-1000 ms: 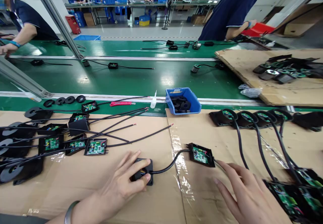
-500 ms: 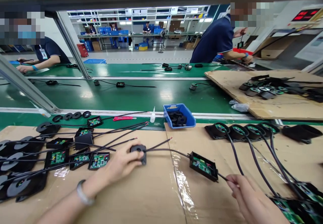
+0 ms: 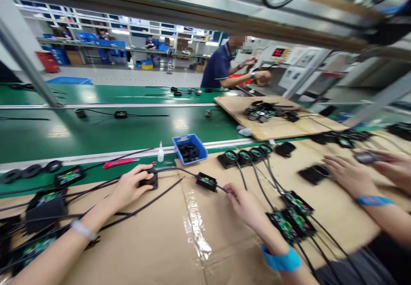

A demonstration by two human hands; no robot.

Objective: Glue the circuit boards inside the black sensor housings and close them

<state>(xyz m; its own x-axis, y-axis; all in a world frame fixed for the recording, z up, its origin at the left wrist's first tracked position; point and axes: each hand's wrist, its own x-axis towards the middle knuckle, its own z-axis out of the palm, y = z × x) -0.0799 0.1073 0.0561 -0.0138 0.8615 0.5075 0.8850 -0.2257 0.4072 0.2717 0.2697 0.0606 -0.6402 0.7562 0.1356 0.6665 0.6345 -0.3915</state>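
My left hand (image 3: pixel 133 185) is closed over a black plastic housing (image 3: pixel 153 179), partly hidden under the fingers, at the cardboard's far side. A black cable (image 3: pixel 176 169) runs from that housing to a small open black box (image 3: pixel 206 181) with a green circuit board inside. On the box's other side, my right hand (image 3: pixel 239 199) pinches the black cable (image 3: pixel 222 188) that comes out of it. To the left of my left hand lie more open black boxes (image 3: pixel 69 175) with circuit boards and cables.
A blue bin (image 3: pixel 190 150) of black rings, a white dropper bottle (image 3: pixel 161 153) and a red cutter (image 3: pixel 118 163) lie beyond the cardboard. Round housings (image 3: pixel 228 159) and circuit-board boxes (image 3: pixel 285 225) are at right. A co-worker's hand (image 3: pixel 345 175) rests near a black housing (image 3: pixel 314 174).
The view has swung right, bringing a co-worker's hands into sight. Both my hands keep their hold on the housing and the cable, which now lie nearer the blue bin.
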